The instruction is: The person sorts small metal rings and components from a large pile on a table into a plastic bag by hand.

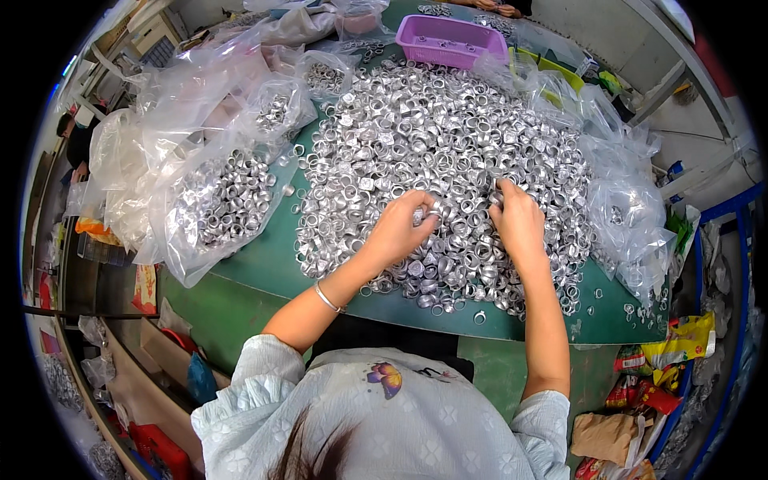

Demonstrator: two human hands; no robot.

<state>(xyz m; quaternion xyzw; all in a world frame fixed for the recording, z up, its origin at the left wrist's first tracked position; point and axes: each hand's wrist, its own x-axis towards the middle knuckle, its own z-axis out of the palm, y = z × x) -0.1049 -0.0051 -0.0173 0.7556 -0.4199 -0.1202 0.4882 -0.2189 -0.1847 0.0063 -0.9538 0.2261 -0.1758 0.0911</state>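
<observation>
A wide heap of silver metal rings covers the middle of the green table. My left hand, with a bangle on its wrist, is over the near middle of the heap. Its thumb and forefinger close on a ring at their tips. Across a short gap to the right, my right hand rests on the heap with bent fingers. Its fingertips are among the rings, so what they grip, if anything, is hidden.
Clear plastic bags of rings lie on the left, and more bags on the right. A purple basket stands at the far edge, beside a yellow-green basket. Another person's hands show at the far side.
</observation>
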